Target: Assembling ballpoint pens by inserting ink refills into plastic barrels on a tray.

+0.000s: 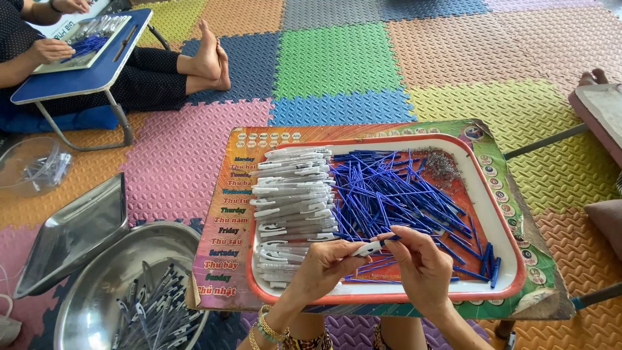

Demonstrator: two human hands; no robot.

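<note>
Taking the white tray with the red rim (pixel 499 220) as the landmark: both hands meet over its near edge, a little left of its middle. The left hand (pixel 327 266) is closed around a white pen barrel (pixel 366 248), pinched between thumb and fingers. The right hand (pixel 421 262) is narrowed to a pinch on a thin blue refill (pixel 391 238), whose end sits at the barrel's open tip. Barrel and refill lie on nearly one line, running low-left to high-right across the tray's near edge, so the two parts are touching or almost so; whether the refill is already partly inside cannot be told.

Inside the tray, the heap of loose blue refills (pixel 395 188) fills the middle and right, directly beyond the right hand and nearer to it than to the left. Most of these lie slanting from far left to near right. The stack of white barrels (pixel 291 201) fills the tray's left side, just beyond the left hand, with long axes running roughly left to right. A small pile of tiny metal bits (pixel 444 165) sits at the tray's far right corner, well apart from both hands.

The tray rests on a printed desk (pixel 227 220). Left of the tray, down on the foam floor mat (pixel 337 65), a round metal basin (pixel 84 304) holds finished-looking pens (pixel 152 308). Far beyond the tray's left corner another person's hand (pixel 48 48) works at a blue lap desk (pixel 78 78)
</note>
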